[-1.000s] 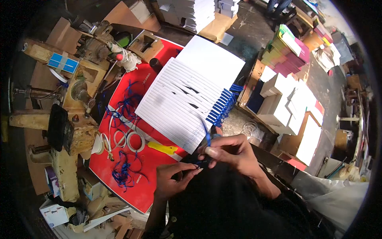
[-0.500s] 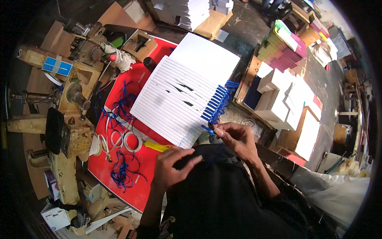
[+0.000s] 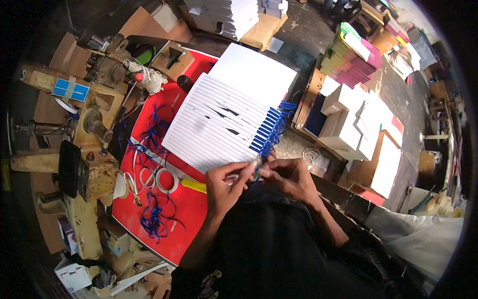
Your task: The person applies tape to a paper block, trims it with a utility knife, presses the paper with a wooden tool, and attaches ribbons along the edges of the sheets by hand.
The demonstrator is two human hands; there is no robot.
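Note:
White booklets (image 3: 199, 124) lie fanned in overlapping rows, with dark slits in the middle where they gap. Blue ribbons (image 3: 265, 130) stick out along their right ends and hang in loose tails. At the near right corner my left hand (image 3: 226, 185) pinches a short blue ribbon (image 3: 257, 173) between thumb and fingertips. Close beside it, my right hand (image 3: 291, 180) grips the same ribbon, its fingertips almost touching the left ones. The fingers hide most of this ribbon. Beyond the fanned rows lies a plain white sheet or cover (image 3: 254, 67).
The red tabletop (image 3: 191, 219) carries tangled blue ribbons (image 3: 154, 219), scissors (image 3: 135, 192), a tape roll (image 3: 167, 180) and a yellow cutter (image 3: 193, 186). A worn cream machine (image 3: 82, 199) stands left. Boxes with white paper stacks (image 3: 343, 129) stand right.
My left hand has moved right and up from the table edge and closed at the ribbon beside my right hand. My right hand has shifted slightly down and left, still pinching.

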